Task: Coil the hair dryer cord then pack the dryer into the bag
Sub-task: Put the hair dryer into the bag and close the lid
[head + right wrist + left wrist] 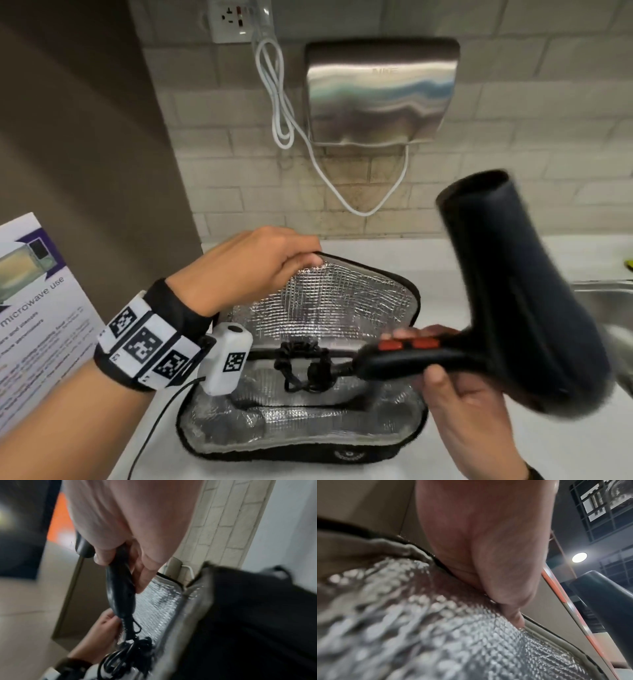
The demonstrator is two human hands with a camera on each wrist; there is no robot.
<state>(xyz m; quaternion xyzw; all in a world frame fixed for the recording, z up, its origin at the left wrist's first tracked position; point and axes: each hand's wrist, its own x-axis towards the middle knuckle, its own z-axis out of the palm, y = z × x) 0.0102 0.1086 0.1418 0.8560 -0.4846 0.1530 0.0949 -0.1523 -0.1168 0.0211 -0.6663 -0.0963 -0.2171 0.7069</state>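
A black hair dryer [513,294] with red switches hovers over the right end of the open bag, barrel pointing up and away. My right hand [459,387] grips its handle [120,582] from below. The black cord [305,366] hangs bundled from the handle's end into the bag's mouth; the same cord [132,642] dangles by the foil in the right wrist view. The black bag [301,431] has a silver foil lining and stands on the white counter. My left hand [260,270] pinches the top edge of its raised lid [471,635], holding it up.
A steel hand dryer [380,92] with a white cable [277,102] hangs on the tiled wall behind. A printed microwave notice [37,308] leans at the left. A steel sink rim [603,298] lies at the right. A brown wall panel [85,137] closes the left side.
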